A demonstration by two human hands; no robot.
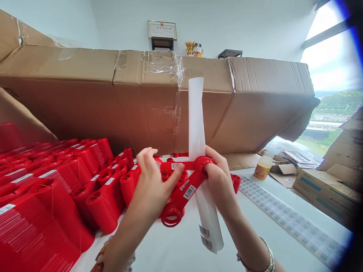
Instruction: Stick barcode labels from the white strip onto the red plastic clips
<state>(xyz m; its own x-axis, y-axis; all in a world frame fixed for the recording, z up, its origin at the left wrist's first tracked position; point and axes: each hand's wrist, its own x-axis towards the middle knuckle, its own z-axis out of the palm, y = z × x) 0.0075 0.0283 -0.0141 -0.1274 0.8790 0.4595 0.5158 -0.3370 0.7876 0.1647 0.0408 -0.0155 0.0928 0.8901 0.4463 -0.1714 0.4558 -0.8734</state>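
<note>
While my right hand (219, 175) is gripping the ringed ends of at least 2 red plastic pieces (181, 194), a white rolled sheet (196, 117) is standing at the same grip, reaching far above it and near below it — I cannot tell whether it is passing through the rings or behind them. The red pieces are sitting mid-scene over the white table (176, 249); 1 is pointing left, another is slanting toward the near left, its barcode labels (189, 192) facing me. My left hand (151, 177) is hanging open beside them, thumb and fingers standing apart — I cannot tell whether the thumb is touching red plastic.

On the left, stacks of matching red pieces (64, 215) are crowding the table. On the right, a label strip (295, 219) is lying flat, with a bottle (263, 166) and a cardboard box (326, 192) sitting beyond it. Large cardboard (141, 109) is rising along the far side.
</note>
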